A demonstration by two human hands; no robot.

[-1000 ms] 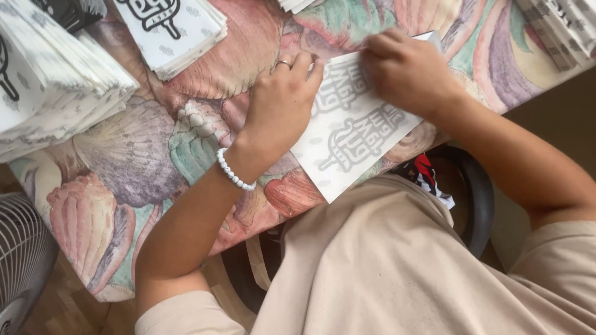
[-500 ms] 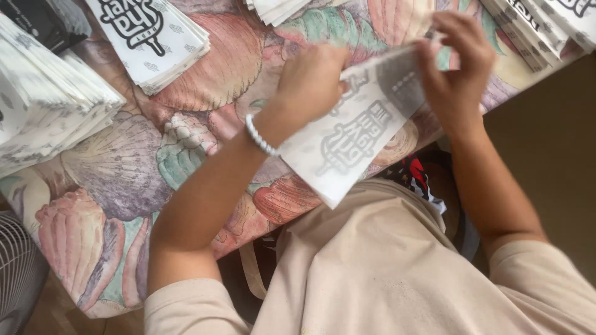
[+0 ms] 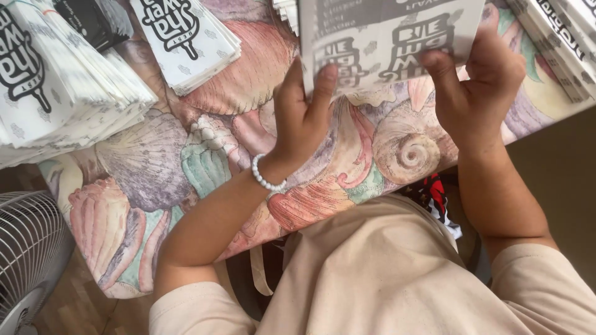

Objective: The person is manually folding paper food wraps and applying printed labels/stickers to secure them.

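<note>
Both my hands hold up one flat white paper bag [image 3: 388,37] with black print, lifted above the table. My left hand [image 3: 301,118], with a white bead bracelet on the wrist, pinches its lower left edge. At the lower right edge, my right hand [image 3: 478,93] grips it with the fingers over the front. The bag's top runs out of the frame.
The table [image 3: 186,180] wears a cloth printed with seashells. Stacks of the same white printed bags lie at the far left [image 3: 56,87], the upper left [image 3: 186,37] and the upper right [image 3: 559,43]. A white fan [image 3: 25,248] stands on the floor at lower left.
The bag lay flat on the table under both hands; they have lifted it off the cloth and turned it up toward the camera.
</note>
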